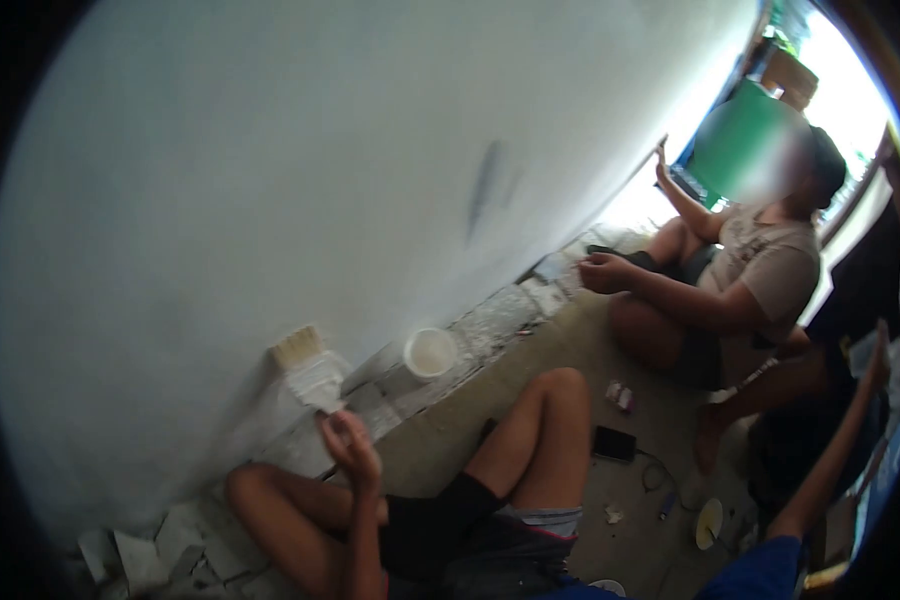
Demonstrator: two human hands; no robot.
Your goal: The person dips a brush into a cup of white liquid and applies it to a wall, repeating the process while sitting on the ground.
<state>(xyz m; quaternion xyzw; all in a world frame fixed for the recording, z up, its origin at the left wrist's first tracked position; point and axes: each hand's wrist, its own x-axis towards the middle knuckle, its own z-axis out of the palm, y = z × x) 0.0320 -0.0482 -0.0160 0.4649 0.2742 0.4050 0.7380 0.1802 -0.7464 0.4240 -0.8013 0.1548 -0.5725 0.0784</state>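
Low against the white wall [220,200], the left hand [353,452] has its fingers closed round a paintbrush [310,375], bristles on the wall.
Right hand [878,345] sits dim at the frame edge, grip unreadable; nearby tub [430,352] holds white paint.

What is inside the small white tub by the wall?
The white tub shows only white inside, likely paint; its bottom is covered, so the depth cannot be seen.

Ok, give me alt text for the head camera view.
A seated person's left hand holds a paintbrush against a white wall, beside a small white tub. Another person sits further along the wall, one hand raised to it.
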